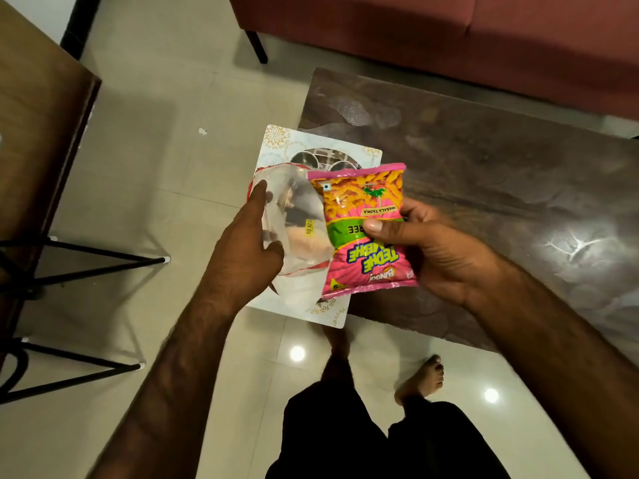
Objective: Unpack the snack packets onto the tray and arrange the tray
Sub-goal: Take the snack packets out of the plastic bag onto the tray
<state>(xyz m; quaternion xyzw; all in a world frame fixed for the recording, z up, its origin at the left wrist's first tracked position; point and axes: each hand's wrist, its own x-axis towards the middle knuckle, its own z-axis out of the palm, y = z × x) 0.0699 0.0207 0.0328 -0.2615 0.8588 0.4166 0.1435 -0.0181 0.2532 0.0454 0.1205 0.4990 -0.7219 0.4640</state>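
My right hand (428, 250) grips a pink snack packet (363, 233) with orange and green print, held upside down above the tray. My left hand (249, 243) holds a clear plastic packet (297, 216) with a red edge and a yellow price sticker; pale snacks show inside it. Both packets hover over a white tray (276, 140) with gold floral print, which rests on the left corner of a dark marble table and overhangs its edge. Two steel bowls (304, 159) stand at the tray's far end, partly hidden by the packets.
The dark marble coffee table (484, 174) stretches right, with a red sofa (449, 36) behind it. A wooden table with black metal legs (41, 133) stands at the left. My legs and bare feet (422, 378) are on the glossy tiled floor below.
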